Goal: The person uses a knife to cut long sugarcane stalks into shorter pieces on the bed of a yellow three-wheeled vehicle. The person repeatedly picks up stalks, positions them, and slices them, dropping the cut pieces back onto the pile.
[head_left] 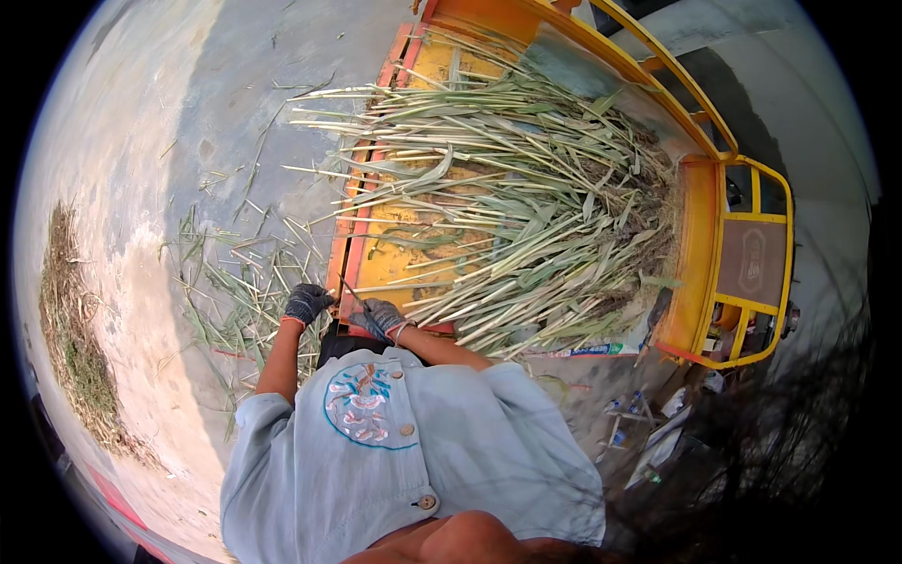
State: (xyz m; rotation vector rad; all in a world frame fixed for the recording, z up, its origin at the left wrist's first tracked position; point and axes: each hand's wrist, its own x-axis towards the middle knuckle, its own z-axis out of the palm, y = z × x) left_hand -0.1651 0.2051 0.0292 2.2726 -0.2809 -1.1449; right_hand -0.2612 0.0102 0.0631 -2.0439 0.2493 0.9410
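Note:
My left hand (307, 303), in a dark grey work glove, is closed at the outer edge of the orange-yellow truck bed (425, 252). A small pale bit shows at its fingertips, too small to name. My right hand (379, 321), in a grey glove, is just to the right, over the near corner of the bed. From its closed fingers a thin dark stick-like tool (350, 289) slants up to the left; its kind does not show. Beyond both hands, long cut stalks (526, 202) with green leaves lie heaped across the bed, their pale cut ends pointing left.
Cut leaves and stalk pieces (240, 291) litter the concrete to the left. Farther left lies a strip of dry plant matter (70, 329). A yellow metal frame (756, 258) rises at the bed's right end. Assorted small items (648, 418) lie at the lower right.

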